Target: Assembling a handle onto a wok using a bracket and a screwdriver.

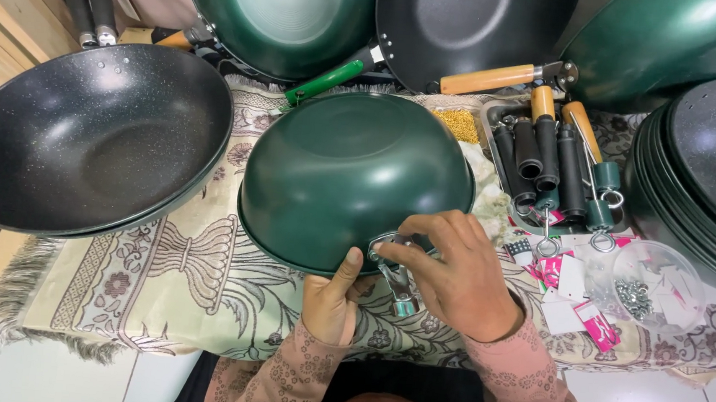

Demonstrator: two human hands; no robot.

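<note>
A dark green wok (347,171) lies upside down on a patterned cloth (167,284) in front of me. A metal handle bracket (396,275) sticks out from the wok's near rim. My left hand (332,300) presses its thumb against the rim and steadies the wok beside the bracket. My right hand (454,271) is closed over the bracket, fingertips pinching its upper end at the rim. What lies under the right palm is hidden.
A black speckled wok (85,136) sits at the left. More green and black woks (463,24) lean at the back, and a stack (700,179) stands at the right. A tray of handles (550,160), a clear tub of small hardware (650,289) and paper tags (574,296) lie at the right.
</note>
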